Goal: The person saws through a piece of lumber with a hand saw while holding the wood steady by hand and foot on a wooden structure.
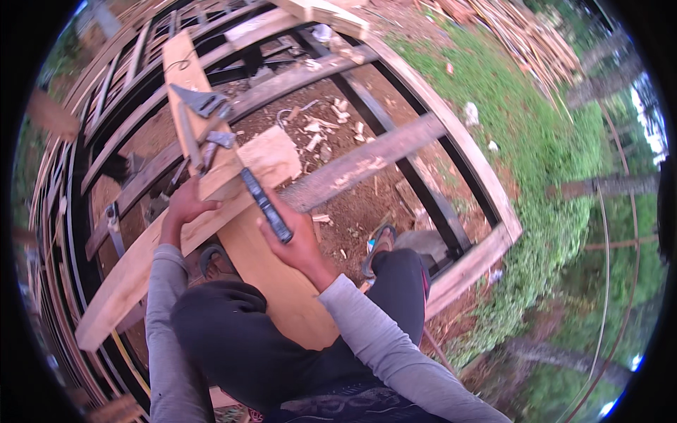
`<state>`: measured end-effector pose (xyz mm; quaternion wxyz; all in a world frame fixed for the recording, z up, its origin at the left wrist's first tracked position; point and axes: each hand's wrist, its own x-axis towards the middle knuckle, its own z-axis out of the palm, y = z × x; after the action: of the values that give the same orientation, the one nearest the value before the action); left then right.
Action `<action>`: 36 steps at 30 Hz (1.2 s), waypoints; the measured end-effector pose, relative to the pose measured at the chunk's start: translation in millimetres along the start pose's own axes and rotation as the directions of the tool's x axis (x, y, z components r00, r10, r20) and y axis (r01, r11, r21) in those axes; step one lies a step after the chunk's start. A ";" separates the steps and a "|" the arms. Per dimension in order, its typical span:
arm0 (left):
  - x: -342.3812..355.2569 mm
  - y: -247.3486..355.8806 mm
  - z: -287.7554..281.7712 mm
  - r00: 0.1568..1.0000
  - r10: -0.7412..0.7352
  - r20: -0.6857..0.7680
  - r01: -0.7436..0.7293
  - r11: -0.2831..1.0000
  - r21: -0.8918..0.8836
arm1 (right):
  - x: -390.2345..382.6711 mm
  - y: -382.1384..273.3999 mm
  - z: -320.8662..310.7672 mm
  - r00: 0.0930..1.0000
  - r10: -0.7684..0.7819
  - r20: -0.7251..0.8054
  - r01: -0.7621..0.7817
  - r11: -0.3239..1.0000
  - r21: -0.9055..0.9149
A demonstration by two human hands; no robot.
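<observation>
My right hand [297,236] is closed around a narrow, black, bar-shaped tool [265,204], held slanting above the planks; its exact kind is unclear. My left hand [189,210] grips the edge of a long pale wooden plank [130,289], thumb stretched along its top. This plank lies across a wide tan board [271,278] that runs between my legs. Just beyond my hands, a handsaw [201,101] and a hammer-like metal tool [220,139] rest on the board's far part. The plank's far end bears a rough, freshly cut pale face [271,156].
A frame of dark and weathered timber beams [367,166] surrounds me, with gaps over brown soil. Wood chips [317,130] litter the ground. My sandalled foot [381,243] stands inside the frame. Grass [493,120] and a pile of long sticks [525,39] lie to the right.
</observation>
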<state>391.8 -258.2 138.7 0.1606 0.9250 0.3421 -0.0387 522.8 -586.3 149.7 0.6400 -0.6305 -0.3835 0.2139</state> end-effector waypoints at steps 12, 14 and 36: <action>-2.7 8.2 8.0 1.000 -0.031 -0.001 0.031 0.997 0.065 | -18.7 2.5 -18.8 0.988 0.118 0.103 -0.111 0.991 -0.070; 1.5 -25.1 4.3 0.999 -0.007 -0.041 0.009 0.999 0.038 | 10.1 9.2 0.1 0.991 0.086 0.105 -0.085 0.996 -0.015; -11.1 3.4 -10.6 0.993 -0.110 -0.050 0.117 0.977 0.177 | 29.8 21.2 18.3 0.996 -0.089 -0.013 0.090 0.996 0.022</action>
<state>385.2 -264.1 151.7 0.0673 0.9153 0.3927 -0.0599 531.7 -549.5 134.1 0.6584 -0.6065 -0.4052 0.1857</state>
